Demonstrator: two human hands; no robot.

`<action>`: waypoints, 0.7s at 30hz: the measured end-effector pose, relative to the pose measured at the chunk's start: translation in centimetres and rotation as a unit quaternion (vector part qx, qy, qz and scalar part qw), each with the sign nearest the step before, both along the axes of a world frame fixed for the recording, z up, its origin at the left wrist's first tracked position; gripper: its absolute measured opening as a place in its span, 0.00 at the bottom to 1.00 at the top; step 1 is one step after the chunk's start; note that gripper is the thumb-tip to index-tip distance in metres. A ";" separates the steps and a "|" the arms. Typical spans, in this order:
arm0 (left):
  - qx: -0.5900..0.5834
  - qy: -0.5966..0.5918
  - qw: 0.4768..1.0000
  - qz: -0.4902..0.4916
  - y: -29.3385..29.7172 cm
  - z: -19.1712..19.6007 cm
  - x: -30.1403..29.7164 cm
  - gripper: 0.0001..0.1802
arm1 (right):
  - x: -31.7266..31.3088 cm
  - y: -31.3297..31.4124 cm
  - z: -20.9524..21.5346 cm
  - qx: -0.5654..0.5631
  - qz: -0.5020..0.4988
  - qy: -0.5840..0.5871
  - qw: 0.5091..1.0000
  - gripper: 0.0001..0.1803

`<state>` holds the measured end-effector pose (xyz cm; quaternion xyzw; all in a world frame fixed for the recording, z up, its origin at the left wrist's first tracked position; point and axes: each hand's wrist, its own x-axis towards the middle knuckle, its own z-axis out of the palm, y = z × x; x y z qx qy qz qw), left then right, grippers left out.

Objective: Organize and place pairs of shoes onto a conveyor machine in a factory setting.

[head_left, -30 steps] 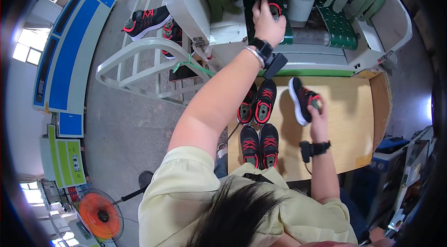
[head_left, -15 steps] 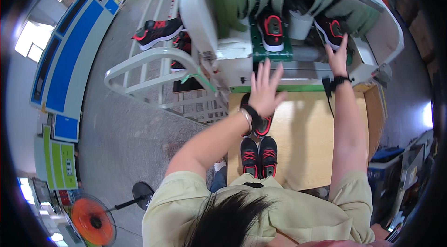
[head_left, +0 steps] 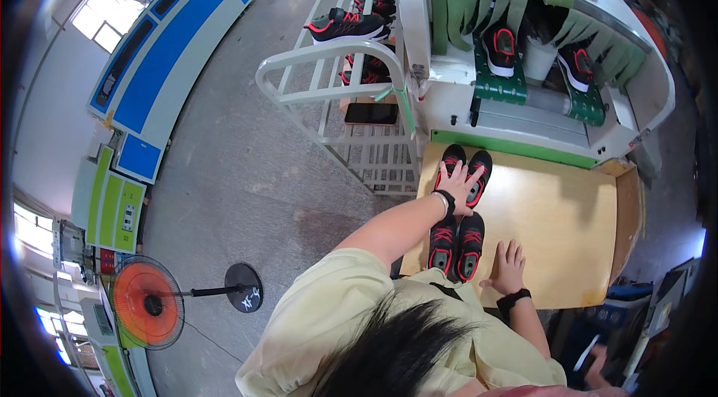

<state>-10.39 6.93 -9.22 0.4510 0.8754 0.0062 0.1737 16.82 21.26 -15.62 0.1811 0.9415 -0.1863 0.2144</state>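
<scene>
My left hand [head_left: 458, 189] is over the far pair of shoes [head_left: 482, 165], up by the worktop's [head_left: 557, 225] far-left corner; fingers spread, closed round neither shoe. Whether they press or only brush, I can't tell. My right hand [head_left: 508, 271] is splayed too, holding nothing, above bare wood by the near edge.

Here's the danger: with no real hold, a careless sweep could tip a shoe over the left edge, or shove these heels into the toes of the near pair [head_left: 470, 236], lined up just behind. A fingertip could hook a red lace and drag one askew. And that near pair sits close to the near edge, so leaning in might nudge it.

Up ahead, one shoe [head_left: 499, 53] rides the left belt [head_left: 499, 89]; the other [head_left: 575, 68] sits slanted on the right belt [head_left: 588, 107] and could slip sideways if that belt runs.
</scene>
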 end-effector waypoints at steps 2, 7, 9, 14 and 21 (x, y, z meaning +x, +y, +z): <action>-0.015 0.009 1.000 -0.010 0.8 -0.3 -0.1 0.70 | 0.1 -0.5 -0.4 0.025 -0.021 -0.008 0.999 0.76; -0.011 0.004 1.000 0.016 -0.1 0.1 -0.8 0.71 | -1.1 -0.7 0.7 0.016 -0.019 0.006 1.000 0.76; -0.009 0.010 1.000 0.021 0.2 0.0 -0.6 0.71 | -0.9 -0.8 1.2 0.012 -0.029 0.011 0.999 0.75; -0.029 0.022 0.999 0.016 0.2 -0.2 -0.3 0.70 | -0.9 -1.8 2.4 -0.005 -0.056 -0.013 0.998 0.70; -0.041 0.002 0.999 0.013 0.6 0.3 -0.3 0.71 | -2.8 6.4 -2.1 -0.138 -0.238 0.188 0.943 0.51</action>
